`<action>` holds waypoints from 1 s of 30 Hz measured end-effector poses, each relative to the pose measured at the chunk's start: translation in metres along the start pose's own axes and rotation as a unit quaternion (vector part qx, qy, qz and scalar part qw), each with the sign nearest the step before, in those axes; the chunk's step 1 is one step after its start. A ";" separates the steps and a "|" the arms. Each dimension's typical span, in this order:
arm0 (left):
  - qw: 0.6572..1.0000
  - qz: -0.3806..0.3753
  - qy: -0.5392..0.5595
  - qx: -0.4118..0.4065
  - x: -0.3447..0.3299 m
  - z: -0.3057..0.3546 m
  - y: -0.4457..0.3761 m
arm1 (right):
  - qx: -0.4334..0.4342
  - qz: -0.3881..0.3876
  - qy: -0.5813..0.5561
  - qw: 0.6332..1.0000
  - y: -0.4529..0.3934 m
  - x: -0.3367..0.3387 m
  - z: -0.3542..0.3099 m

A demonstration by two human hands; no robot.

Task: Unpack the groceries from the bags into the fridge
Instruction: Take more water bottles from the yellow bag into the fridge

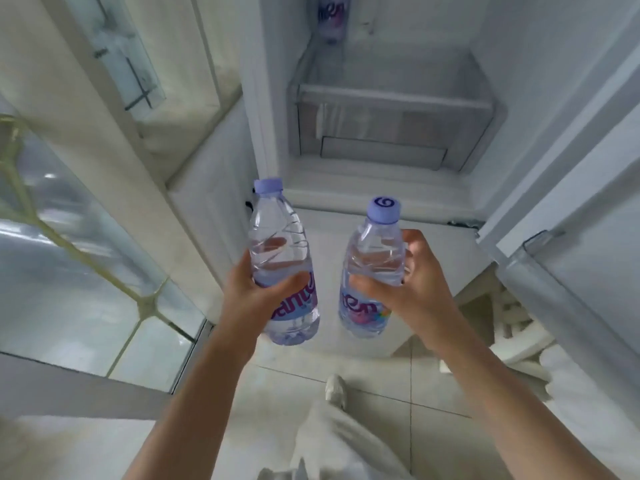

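Observation:
My left hand grips a clear water bottle with a lilac cap and a purple label, held upright around its middle. My right hand grips a second, matching water bottle the same way. Both bottles hang in front of the open fridge, a little below its lowest compartment. A third bottle of the same kind stands on a shelf deep inside the fridge, top centre. No grocery bag shows in view.
A clear crisper drawer fills the fridge's bottom. The open fridge door stands at the right with a white rack near its foot. A glass-panelled cabinet is at the left. My leg and shoe are on the tiled floor.

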State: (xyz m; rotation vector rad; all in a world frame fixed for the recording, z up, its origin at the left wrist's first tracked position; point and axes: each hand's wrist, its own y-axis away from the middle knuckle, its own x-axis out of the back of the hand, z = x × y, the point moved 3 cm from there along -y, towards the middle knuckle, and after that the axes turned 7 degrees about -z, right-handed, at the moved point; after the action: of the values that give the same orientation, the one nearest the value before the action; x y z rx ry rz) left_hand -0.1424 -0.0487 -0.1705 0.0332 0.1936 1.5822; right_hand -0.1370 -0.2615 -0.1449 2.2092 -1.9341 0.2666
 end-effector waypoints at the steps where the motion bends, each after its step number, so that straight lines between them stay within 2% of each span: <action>1: 1.000 -0.005 -0.002 -0.021 -0.005 0.012 -0.019 | 0.014 0.012 0.004 1.000 -0.017 0.008 -0.008; 8: 0.988 -0.032 -0.050 -0.145 -0.047 0.091 -0.139 | 0.092 0.084 -0.036 0.991 -0.130 0.060 -0.058; 15: 0.976 -0.023 -0.062 -0.209 -0.082 0.151 -0.225 | 0.144 0.154 -0.072 0.975 -0.214 0.098 -0.096; 21: 0.964 -0.012 -0.064 -0.256 -0.102 0.189 -0.288 | 0.175 0.204 -0.060 0.961 -0.264 0.119 -0.122; 26: 0.960 -0.004 -0.103 -0.261 -0.118 0.195 -0.340 | 0.153 0.242 -0.028 0.958 -0.304 0.134 -0.120; 30: 0.967 -0.028 -0.089 -0.239 -0.134 0.186 -0.375 | 0.136 0.269 -0.001 0.954 -0.330 0.145 -0.111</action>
State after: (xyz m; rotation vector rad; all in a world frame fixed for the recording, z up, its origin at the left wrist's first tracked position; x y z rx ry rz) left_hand 0.2581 -0.1595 -0.0279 -0.2037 -0.3276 1.5253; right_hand 0.2079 -0.3289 -0.0088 1.7622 -2.6056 0.6404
